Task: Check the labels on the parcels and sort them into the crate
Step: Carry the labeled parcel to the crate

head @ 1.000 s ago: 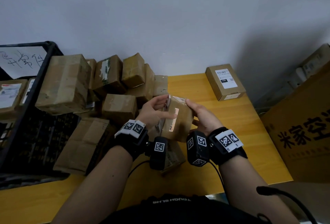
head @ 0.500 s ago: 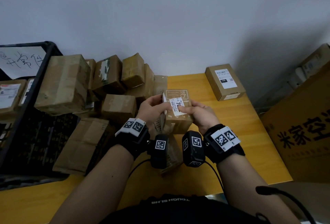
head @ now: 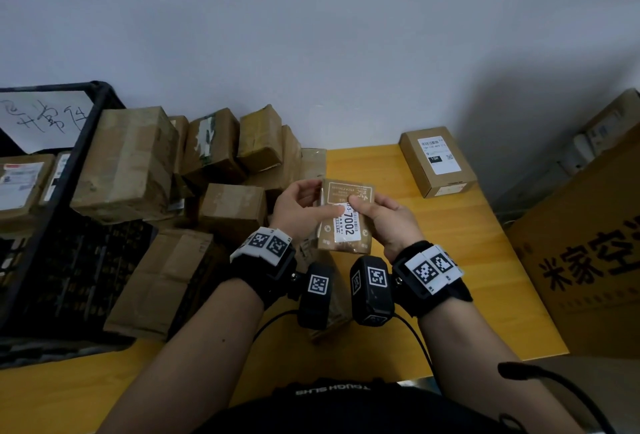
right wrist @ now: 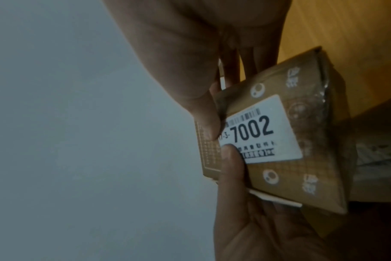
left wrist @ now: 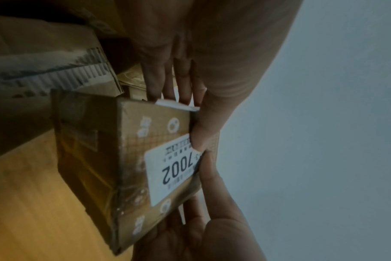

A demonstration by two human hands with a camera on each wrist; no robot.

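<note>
The small parcel [head: 346, 217] is brown with little white pictures and a fine grid on it, and its label [right wrist: 263, 130] is white with big black numbers. The table [head: 467, 260] is yellow like honey. The crate [head: 52, 226] is black, and the wall [head: 311, 35] is pale grey.

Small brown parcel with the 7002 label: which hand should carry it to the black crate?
Left, probably. The black plastic crate stands on the person's left, beyond the parcel pile. Both the left hand and right hand grip the small brown parcel, so the right can simply release.
</note>
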